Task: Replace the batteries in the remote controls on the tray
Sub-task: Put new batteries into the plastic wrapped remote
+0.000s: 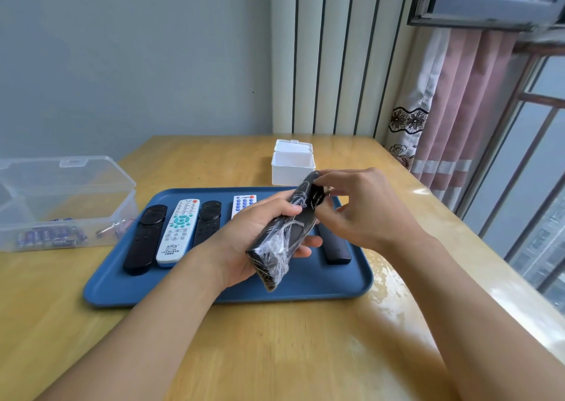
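Note:
My left hand (260,232) grips a black remote wrapped in clear plastic film (284,238), held tilted above the blue tray (214,293). My right hand (363,214) pinches the remote's far end with its fingertips; what lies under them is hidden. On the tray lie a black remote (146,238) at the left, a white remote with teal buttons (178,231), another black remote (207,221), a small white remote (243,205) partly behind my left hand, and a black remote (334,247) at the right under my right wrist.
A clear plastic box (61,205) with its lid up stands left of the tray and holds several blue batteries (52,237). A white open box (292,165) stands behind the tray. The wooden table (275,354) ends at a window and curtain on the right.

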Action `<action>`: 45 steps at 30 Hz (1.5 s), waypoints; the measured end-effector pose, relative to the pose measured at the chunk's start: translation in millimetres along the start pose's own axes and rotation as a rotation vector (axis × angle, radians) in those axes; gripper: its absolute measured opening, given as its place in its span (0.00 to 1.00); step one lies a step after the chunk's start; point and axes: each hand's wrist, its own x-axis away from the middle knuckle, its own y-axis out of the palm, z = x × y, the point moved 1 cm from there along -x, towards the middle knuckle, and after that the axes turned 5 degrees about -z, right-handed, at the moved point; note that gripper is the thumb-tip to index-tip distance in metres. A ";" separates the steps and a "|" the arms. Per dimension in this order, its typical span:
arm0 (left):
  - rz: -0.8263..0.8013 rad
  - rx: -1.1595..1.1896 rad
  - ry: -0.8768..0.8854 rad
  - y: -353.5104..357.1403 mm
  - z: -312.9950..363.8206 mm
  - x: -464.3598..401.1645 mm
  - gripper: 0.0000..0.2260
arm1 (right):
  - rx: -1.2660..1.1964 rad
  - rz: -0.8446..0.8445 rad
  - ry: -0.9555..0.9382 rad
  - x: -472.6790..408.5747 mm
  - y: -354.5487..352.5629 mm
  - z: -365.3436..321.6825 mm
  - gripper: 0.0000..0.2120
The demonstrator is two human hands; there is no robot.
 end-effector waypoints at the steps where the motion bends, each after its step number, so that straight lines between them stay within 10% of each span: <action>1: 0.008 0.022 -0.004 -1.0 0.6 0.3 0.16 | -0.015 0.026 -0.012 -0.1 1.2 0.0 0.07; 14: 0.081 0.338 0.008 -4.6 12.5 6.2 0.18 | -0.760 0.156 0.313 -8.6 5.2 9.6 0.06; 18: 0.208 0.276 0.062 -11.8 16.7 4.4 0.17 | -1.219 -0.206 0.405 1.6 -23.9 25.9 0.18; 22: 0.321 0.146 0.078 -15.7 15.2 2.7 0.18 | -0.852 -0.697 0.513 17.8 -30.5 28.1 0.16; 29: 0.329 -0.108 0.129 -0.9 7.6 6.8 0.10 | -0.175 -0.792 0.571 17.0 -26.5 9.4 0.05; 40: 0.211 -0.235 0.057 1.6 4.5 9.3 0.08 | 0.110 -0.706 0.531 18.4 -30.2 14.1 0.08; 45: 0.201 -0.225 0.073 1.6 3.6 8.0 0.09 | -0.135 -0.073 0.250 6.3 -28.2 2.2 0.02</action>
